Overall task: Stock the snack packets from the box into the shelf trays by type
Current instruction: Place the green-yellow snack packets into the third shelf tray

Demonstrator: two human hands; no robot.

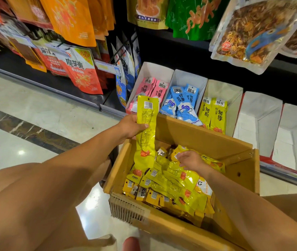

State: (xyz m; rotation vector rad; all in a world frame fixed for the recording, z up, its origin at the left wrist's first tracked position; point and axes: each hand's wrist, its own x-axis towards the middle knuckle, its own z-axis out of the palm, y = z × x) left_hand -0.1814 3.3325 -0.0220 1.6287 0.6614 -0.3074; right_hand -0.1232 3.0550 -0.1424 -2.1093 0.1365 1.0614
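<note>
While our left hand (131,126) grips a yellow packet (145,144), our right hand (192,160) reaches into the box (198,136), its grip unclear. The yellow tray (222,89) likely awaits.

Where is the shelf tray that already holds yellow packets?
In the head view, the yellow-packet tray stands right of centre, between the blue-packet tray on its left and an empty white tray on its right, behind the cardboard box.

A single head-worn camera looks steeply down, close over the cardboard box (198,138) toward the shelf trays (222,87).
</note>
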